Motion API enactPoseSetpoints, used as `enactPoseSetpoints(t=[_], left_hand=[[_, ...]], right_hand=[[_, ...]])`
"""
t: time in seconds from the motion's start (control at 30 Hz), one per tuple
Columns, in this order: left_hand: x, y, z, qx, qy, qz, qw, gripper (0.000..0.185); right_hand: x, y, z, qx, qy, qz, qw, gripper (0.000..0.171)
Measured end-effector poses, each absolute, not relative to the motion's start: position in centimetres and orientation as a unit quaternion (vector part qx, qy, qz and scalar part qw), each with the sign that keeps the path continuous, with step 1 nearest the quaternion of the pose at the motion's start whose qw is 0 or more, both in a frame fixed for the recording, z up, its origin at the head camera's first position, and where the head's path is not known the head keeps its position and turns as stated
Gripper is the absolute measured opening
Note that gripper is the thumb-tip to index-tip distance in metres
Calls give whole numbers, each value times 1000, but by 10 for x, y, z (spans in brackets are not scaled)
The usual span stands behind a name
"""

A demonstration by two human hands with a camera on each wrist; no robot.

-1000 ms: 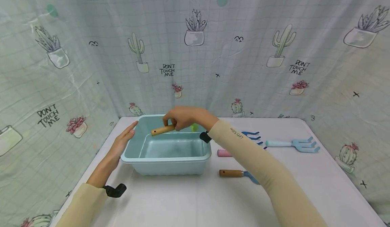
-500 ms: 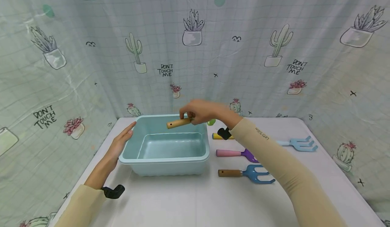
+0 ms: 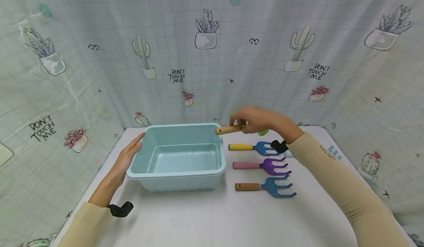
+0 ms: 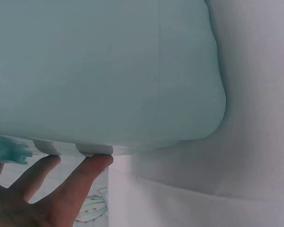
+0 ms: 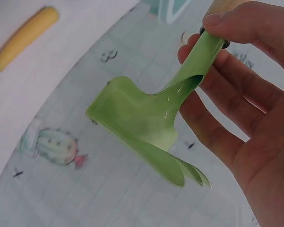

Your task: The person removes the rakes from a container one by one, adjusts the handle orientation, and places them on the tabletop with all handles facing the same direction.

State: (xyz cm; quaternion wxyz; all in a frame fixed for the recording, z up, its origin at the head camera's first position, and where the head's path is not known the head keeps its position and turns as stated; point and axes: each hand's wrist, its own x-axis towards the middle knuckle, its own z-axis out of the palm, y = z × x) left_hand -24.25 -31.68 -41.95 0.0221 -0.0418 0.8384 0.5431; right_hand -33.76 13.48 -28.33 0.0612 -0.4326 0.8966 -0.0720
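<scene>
My right hand pinches a hand hoe between thumb and fingers, up in the air just past the right rim of a light blue plastic tub. Its wooden handle points left in the head view. The right wrist view shows its green metal head, with a broad blade on one side and prong-like points on the other. Straight fingers of my left hand lie along the tub's left rim; in the left wrist view fingertips touch the tub's outside.
Right of the tub lie three hand forks: a yellow-handled blue one, a pink-handled purple one and a brown-handled blue one. My right sleeve mostly hides a light blue fork. A patterned curtain surrounds the white table.
My right hand has carried the hoe rightward from over the tub to beyond its right rim, uncovering the forks on the table. My left hand has stayed at the tub's left rim.
</scene>
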Motion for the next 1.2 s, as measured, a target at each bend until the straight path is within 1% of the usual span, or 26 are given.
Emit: enactPoseSetpoints(t=[0.23,0.33,0.5,0.67,0.87,1.07,1.2], left_hand=[[-241,-316,-418,-41,839,543,28,64],[-241,-316,-417,-39,842,538,27,64],[-240,-318,-417,-38,844,535,25,66],[-239,-317,-420,-32,846,532,26,65],[-238,-318,-419,-35,844,535,26,65],[-241,-317,-420,-39,846,531,35,65],[-241,-316,-421,-46,845,532,43,65]], right_hand=[[-337,193,-296,-398,912,-79,56,30],[-337,219,-308,-376,921,-84,65,29],[-334,267,-341,-320,937,-103,96,28],[-323,321,-373,-267,947,-128,122,28],[-310,372,-407,-245,947,-161,133,29],[-299,405,-440,-232,949,-168,133,30],[-295,407,-452,-244,950,-165,106,32]])
